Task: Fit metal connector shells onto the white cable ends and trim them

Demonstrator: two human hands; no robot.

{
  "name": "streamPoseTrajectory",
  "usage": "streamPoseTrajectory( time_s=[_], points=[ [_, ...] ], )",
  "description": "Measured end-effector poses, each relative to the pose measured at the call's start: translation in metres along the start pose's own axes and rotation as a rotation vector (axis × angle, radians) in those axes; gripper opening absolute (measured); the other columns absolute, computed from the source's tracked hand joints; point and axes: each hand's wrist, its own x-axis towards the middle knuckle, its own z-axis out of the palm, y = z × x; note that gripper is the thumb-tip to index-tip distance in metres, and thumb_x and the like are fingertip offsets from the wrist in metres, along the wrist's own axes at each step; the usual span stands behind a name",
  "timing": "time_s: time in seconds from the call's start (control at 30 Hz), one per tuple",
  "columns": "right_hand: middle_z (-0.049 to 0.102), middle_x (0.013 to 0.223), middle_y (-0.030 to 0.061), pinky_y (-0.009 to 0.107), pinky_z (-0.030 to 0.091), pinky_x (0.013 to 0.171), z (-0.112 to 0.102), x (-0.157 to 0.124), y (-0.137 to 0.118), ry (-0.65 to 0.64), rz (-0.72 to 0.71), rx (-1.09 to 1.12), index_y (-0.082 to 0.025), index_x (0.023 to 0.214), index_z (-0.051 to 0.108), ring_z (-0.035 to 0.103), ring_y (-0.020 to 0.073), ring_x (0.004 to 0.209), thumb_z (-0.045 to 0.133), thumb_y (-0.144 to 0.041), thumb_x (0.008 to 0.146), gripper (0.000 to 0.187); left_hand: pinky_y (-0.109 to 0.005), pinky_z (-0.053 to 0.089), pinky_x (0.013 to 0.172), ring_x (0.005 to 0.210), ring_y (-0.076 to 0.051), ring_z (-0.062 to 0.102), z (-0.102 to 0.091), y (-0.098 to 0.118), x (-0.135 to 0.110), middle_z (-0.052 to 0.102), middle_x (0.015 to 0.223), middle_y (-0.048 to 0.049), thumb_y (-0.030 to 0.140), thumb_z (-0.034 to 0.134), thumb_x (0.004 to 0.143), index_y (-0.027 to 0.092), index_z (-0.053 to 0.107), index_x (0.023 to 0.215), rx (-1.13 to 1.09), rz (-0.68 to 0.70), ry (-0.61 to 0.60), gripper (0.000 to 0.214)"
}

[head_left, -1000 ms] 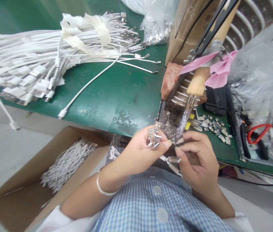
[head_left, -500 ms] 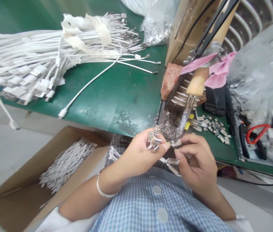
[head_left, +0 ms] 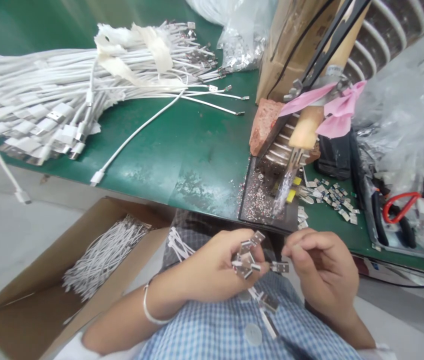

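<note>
My left hand [head_left: 223, 262] is closed around several white USB cables in front of my lap. Their bare metal USB plugs [head_left: 247, 260] fan out past the fingers, and one plug [head_left: 281, 267] points toward the other hand. Below the hand, more plugs [head_left: 268, 322] hang over the blue checked apron. My right hand [head_left: 322, 270] is beside that pointing plug, with thumb and fingers pinched together. Whatever the pinch holds, if anything, is too small to make out. Just beyond the hands, a wooden-handled soldering iron [head_left: 304, 127] slants down over a dark tray [head_left: 247, 200] strewn with solder crumbs.
White USB cables [head_left: 137, 70] lie heaped at the table's left. A cardboard box [head_left: 20, 280] at lower left holds more white cables [head_left: 103, 255]. Small connector pieces [head_left: 334, 195] lie right of the iron, near red-handled scissors [head_left: 403, 207]. A brick chunk [head_left: 264, 125] sits behind the tray.
Both hands have come down toward my lap, away from the iron's tip. My right hand has moved right, and its fingers have drawn apart from the left hand's.
</note>
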Motion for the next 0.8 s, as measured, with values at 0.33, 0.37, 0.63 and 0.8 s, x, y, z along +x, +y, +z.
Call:
streamPoseTrajectory(
  time_s=[0.33,0.37,0.63,0.8],
  points=[
    [0.060,0.080,0.0007,0.024,0.042,0.053,-0.003,0.002,0.000,-0.305,0.155,0.050,-0.026,0.102,0.061,0.056,0.0137,0.065,0.059,-0.016,0.093,0.013,-0.017,0.035,0.053,0.056,-0.006,0.040,0.001,-0.007,-0.002,0.045,0.064,0.0072,0.011,0.056,0.084,0.018,0.047,0.076,0.172,0.069,-0.162,0.014],
    [0.060,0.080,0.0008,0.025,0.042,0.054,-0.002,0.001,0.001,-0.285,0.170,0.069,-0.026,0.101,0.060,0.056,0.0139,0.066,0.058,-0.016,0.093,0.012,-0.017,0.035,0.054,0.056,-0.006,0.041,0.000,-0.006,-0.002,0.047,0.065,0.0069,0.013,0.056,0.086,0.018,0.048,0.076,0.162,0.073,-0.142,0.013],
    [0.056,0.074,-0.0019,0.021,0.042,0.056,0.002,0.000,0.002,-0.184,0.225,0.136,-0.024,0.094,0.060,0.052,0.0113,0.063,0.054,-0.013,0.093,0.013,-0.016,0.037,0.055,0.060,-0.007,0.043,-0.006,0.000,-0.003,0.051,0.069,0.0053,0.010,0.051,0.090,0.016,0.054,0.082,0.116,0.065,-0.043,0.010],
    [0.057,0.073,-0.0014,0.022,0.042,0.054,0.003,0.001,0.001,-0.168,0.225,0.122,-0.023,0.093,0.061,0.052,0.0120,0.061,0.054,-0.015,0.093,0.010,-0.016,0.039,0.055,0.060,-0.006,0.044,-0.006,0.001,-0.002,0.052,0.069,0.0051,0.009,0.050,0.090,0.015,0.054,0.078,0.123,0.130,0.016,0.014]
  ],
)
